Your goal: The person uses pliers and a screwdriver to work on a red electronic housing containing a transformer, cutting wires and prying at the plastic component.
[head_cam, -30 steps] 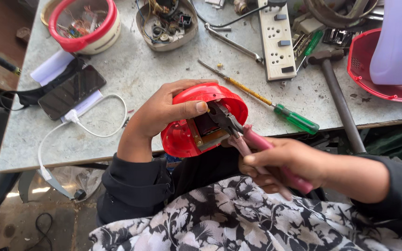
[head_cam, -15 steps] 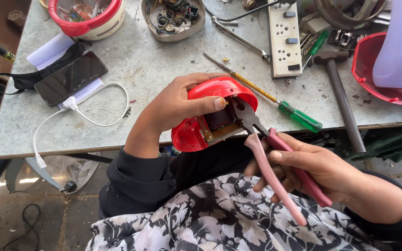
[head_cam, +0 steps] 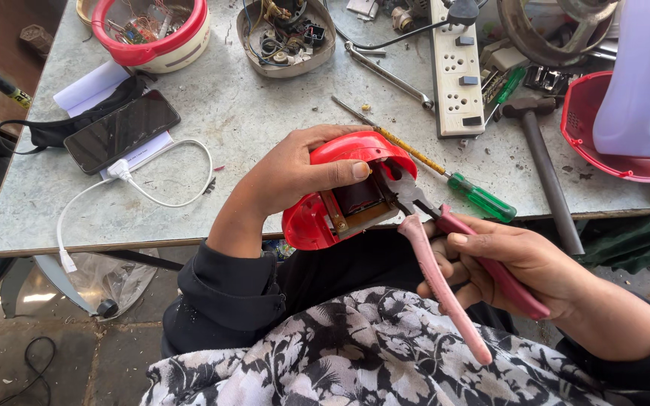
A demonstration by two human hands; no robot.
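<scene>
Red-rimmed bowl: far left on the table, it holds a jumble of small wires and parts.
Grey dish: just right of that bowl, filled with coils and small electrical bits.
Your left hand: clamped over the red housing, thumb on its open edge.
Red housing: held just off the table's near edge, above your lap; inside sit a dark block and brass-coloured strips.
Your right hand: wrapped round the pink-handled pliers, handles spread, tips at the housing's opening.
Red basin: far right, a pale plastic jug stands in it.
</scene>
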